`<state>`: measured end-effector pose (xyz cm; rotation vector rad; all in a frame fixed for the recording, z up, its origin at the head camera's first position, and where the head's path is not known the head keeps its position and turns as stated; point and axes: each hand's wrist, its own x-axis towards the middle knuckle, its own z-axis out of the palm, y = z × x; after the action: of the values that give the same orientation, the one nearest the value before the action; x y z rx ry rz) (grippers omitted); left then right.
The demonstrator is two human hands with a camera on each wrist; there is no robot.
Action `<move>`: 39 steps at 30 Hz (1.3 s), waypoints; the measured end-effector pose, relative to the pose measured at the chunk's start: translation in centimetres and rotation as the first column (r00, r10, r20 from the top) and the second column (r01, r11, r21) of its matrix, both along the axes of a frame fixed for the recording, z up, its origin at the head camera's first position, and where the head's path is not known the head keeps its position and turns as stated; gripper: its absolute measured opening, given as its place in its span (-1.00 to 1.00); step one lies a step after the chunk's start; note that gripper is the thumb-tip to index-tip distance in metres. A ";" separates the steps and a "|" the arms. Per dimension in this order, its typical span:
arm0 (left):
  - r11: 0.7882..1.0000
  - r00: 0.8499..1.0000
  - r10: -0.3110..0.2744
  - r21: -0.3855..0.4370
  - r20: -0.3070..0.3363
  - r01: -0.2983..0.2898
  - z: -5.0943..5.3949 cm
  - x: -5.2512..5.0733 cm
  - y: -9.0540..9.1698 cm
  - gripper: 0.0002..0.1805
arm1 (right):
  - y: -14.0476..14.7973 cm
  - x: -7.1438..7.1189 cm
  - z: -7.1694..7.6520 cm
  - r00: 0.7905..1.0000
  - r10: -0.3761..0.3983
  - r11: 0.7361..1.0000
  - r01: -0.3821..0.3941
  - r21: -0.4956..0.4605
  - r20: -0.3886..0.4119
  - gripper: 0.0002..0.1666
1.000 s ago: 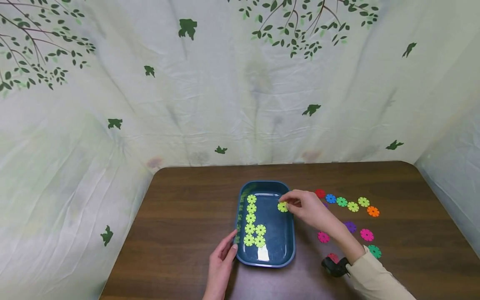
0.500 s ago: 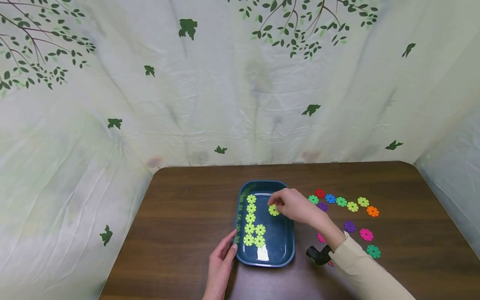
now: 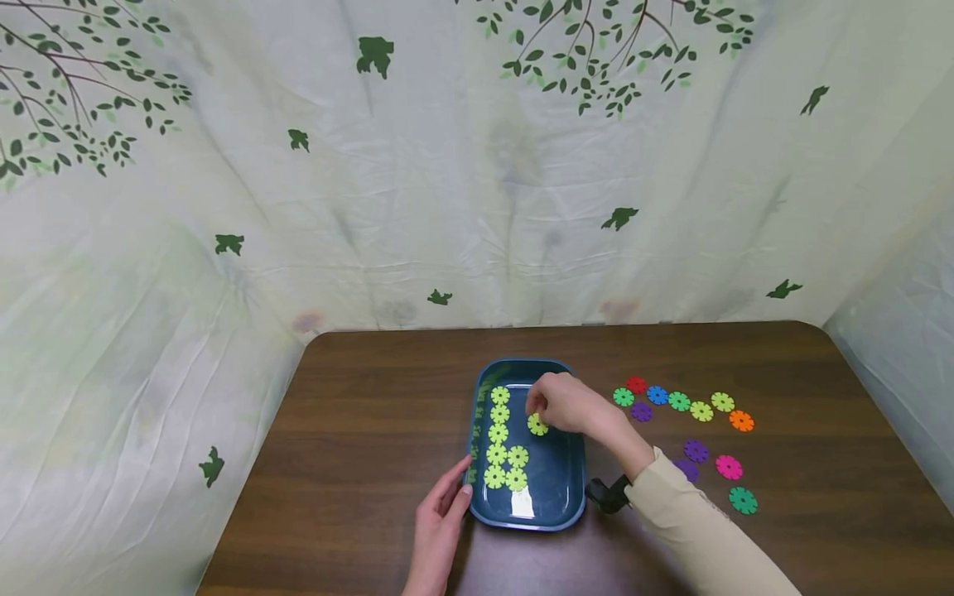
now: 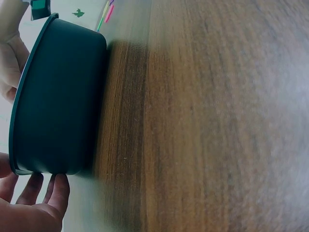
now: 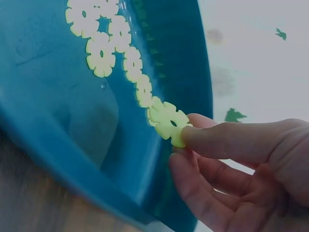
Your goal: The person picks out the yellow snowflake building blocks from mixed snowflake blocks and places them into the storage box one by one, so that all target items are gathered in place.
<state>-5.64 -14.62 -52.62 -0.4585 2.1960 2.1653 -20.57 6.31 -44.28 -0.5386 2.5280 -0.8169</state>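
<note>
My right hand (image 3: pixel 570 403) pinches a yellow-green flower-shaped disc (image 5: pixel 169 121) between thumb and fingers. In the head view, this disc is over the right half of the blue tray (image 3: pixel 555 505), partly hidden by my fingers. Several matching flower discs (image 3: pixel 498 433) lie in the tray in a left column, with a shorter column beside its lower end. My left hand (image 3: pixel 440 521) holds the tray's left edge. In the left wrist view, fingertips (image 4: pixel 59 186) touch the outer wall of the tray (image 4: pixel 63 96), while the thumb is up at the rim.
Several loose flower discs (image 3: pixel 678 401) in red, blue, green, yellow, orange, purple and pink lie on the wooden table (image 3: pixel 387 397) right of the tray. My right forearm (image 3: pixel 693 521) covers part of that area. A leaf-printed cloth (image 3: pixel 447 165) hangs behind the table.
My right hand has moved left and slightly toward me across the tray with the yellow-green disc. My left hand and the tray have stayed put.
</note>
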 end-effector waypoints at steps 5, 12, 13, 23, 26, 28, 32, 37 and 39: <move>1.000 1.000 0.000 -0.003 0.008 0.000 0.0 0.0 -0.1 -0.58 | -0.5 -0.5 -0.7 0.999 0.037 0.999 -0.036 -0.030 0.024 -0.85; 1.000 1.000 -0.003 -0.012 0.029 0.003 0.0 0.0 -0.1 -0.58 | -1.0 -1.1 -1.9 0.998 0.053 0.995 -0.049 -0.083 0.041 -0.86; 1.000 1.000 -0.004 -0.012 0.027 0.004 0.0 0.0 -0.1 -0.58 | -1.1 -1.2 -2.1 0.998 0.054 0.995 -0.050 -0.087 0.044 -0.86; 1.000 1.000 -0.006 -0.010 0.004 0.006 0.0 0.0 -0.1 -0.58 | -1.9 -1.9 -3.2 0.996 0.053 0.994 -0.045 -0.097 0.077 -0.86; 1.000 1.000 -0.004 -0.011 0.008 0.004 0.0 0.0 -0.1 -0.58 | -2.1 -2.1 -3.6 0.995 0.036 0.995 -0.027 -0.094 0.092 -0.86; 1.000 1.000 -0.003 -0.011 0.009 0.003 0.0 0.0 -0.1 -0.58 | -2.2 -2.1 -3.9 0.995 0.027 0.996 -0.018 -0.087 0.100 -0.86; 1.000 1.000 0.001 -0.011 0.014 -0.001 0.0 0.0 -0.1 -0.58 | -2.4 -2.2 -4.4 0.995 0.014 0.997 -0.007 -0.074 0.094 -0.86; 1.000 1.000 0.000 -0.015 0.030 0.000 0.0 -0.1 -0.1 -0.58 | -2.6 -2.2 -4.4 0.995 -0.002 0.998 0.009 -0.062 0.104 -0.86; 1.000 0.999 -0.001 -0.017 0.036 0.001 0.0 -0.1 -0.1 -0.58 | -2.6 -2.2 -4.3 0.994 -0.005 0.998 0.011 -0.057 0.108 -0.87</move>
<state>-5.76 -14.70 -52.62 -0.4933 2.1973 2.1218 -22.74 3.68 -48.54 -0.4893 2.4167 -0.8998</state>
